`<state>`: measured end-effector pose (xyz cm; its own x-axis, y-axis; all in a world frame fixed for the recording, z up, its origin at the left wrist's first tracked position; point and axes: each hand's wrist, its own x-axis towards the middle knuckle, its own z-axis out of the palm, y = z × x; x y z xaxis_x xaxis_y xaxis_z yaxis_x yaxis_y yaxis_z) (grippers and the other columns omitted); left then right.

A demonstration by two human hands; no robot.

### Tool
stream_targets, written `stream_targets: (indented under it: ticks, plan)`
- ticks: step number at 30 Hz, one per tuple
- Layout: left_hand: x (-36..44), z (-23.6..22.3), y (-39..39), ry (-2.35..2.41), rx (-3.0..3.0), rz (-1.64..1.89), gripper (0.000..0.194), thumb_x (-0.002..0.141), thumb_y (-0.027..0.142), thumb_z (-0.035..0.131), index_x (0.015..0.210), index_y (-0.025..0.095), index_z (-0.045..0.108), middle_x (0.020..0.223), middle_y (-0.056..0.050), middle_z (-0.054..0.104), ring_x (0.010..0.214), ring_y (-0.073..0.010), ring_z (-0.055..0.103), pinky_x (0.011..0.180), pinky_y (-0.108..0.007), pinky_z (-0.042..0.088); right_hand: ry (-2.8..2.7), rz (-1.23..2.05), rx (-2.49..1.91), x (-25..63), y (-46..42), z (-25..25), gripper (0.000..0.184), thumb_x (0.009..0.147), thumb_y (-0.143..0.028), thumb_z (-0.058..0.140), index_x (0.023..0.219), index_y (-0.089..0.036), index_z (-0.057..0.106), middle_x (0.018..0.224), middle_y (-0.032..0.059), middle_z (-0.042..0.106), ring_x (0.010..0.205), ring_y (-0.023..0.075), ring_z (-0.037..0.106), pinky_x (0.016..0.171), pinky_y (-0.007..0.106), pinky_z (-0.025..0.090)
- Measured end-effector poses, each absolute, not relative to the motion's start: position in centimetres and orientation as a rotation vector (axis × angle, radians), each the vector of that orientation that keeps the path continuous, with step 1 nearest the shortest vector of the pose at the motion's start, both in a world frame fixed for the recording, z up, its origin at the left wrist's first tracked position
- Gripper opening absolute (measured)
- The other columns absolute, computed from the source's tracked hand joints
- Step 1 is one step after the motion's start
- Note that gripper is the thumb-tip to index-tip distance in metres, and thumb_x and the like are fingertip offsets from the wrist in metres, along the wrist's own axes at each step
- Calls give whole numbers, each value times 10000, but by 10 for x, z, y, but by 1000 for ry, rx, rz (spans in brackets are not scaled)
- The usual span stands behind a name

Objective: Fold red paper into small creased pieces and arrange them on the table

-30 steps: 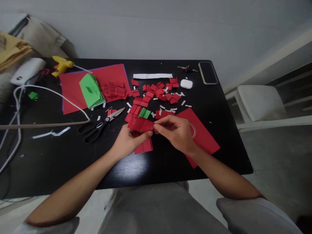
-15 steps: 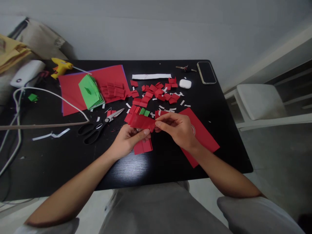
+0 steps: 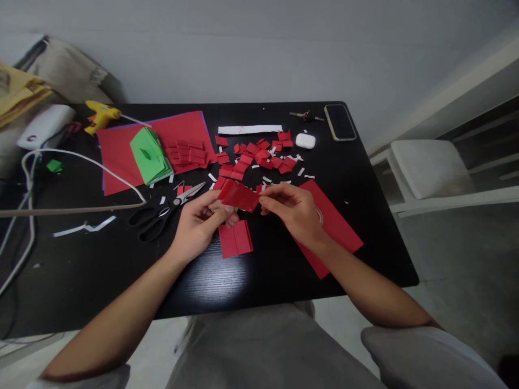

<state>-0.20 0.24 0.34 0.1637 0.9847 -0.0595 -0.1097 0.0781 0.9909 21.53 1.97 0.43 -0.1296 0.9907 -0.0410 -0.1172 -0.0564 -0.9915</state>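
Note:
Both hands hold one folded red paper strip (image 3: 240, 196) a little above the black table (image 3: 101, 259). My left hand (image 3: 198, 224) pinches its left end and my right hand (image 3: 294, 208) pinches its right end. Just below the strip a creased red paper piece (image 3: 235, 239) lies flat on the table. Under my right wrist lies a larger red sheet (image 3: 336, 224). Behind the hands are several small red paper squares (image 3: 259, 154) and white scraps.
Black-handled scissors (image 3: 160, 213) lie left of my left hand. Further back-left are a big red sheet (image 3: 121, 156), a green paper stack (image 3: 149, 154), a yellow glue gun (image 3: 101, 116) and a white cable (image 3: 81, 156). A white strip (image 3: 248, 129), earbud case (image 3: 305, 141), keys and phone (image 3: 339, 121) sit at the back.
Both hands have lifted the red strip slightly up and away from the creased piece on the table. My left hand has shifted its grip to the strip's left end.

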Motion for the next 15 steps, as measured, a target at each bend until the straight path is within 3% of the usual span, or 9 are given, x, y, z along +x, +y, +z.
stream_targets:
  ticks: [3,8,12,15]
  plan:
    - [-2,4,2,952,1000,1099,235,864,336,803,1048,195,765,742,-36,776,639,-177,717,637,-285,579,-1176,1411,-1051,215,19,2,183,794,-364,886,875,-238,782,813,-5,761,677,145,707,670,318,642]
    - [-4,11,7,926,787,1009,240,805,343,799,940,145,806,786,-94,788,709,-222,753,690,-333,619,-1295,1287,-1062,213,14,-1,180,845,-395,847,918,-244,782,894,20,779,749,168,727,734,350,655]
    - [-11,15,11,1014,804,916,280,805,415,844,848,140,808,760,-69,761,652,-158,694,641,-264,576,-1514,1134,-1027,216,11,5,78,901,-336,802,938,-267,808,931,26,803,829,193,748,787,366,644]
    - [-17,15,13,1061,889,863,256,750,337,919,748,156,738,700,1,701,595,-91,615,598,-202,513,-1670,1073,-923,218,12,9,44,928,-283,772,927,-288,816,925,14,820,862,202,759,825,379,632]
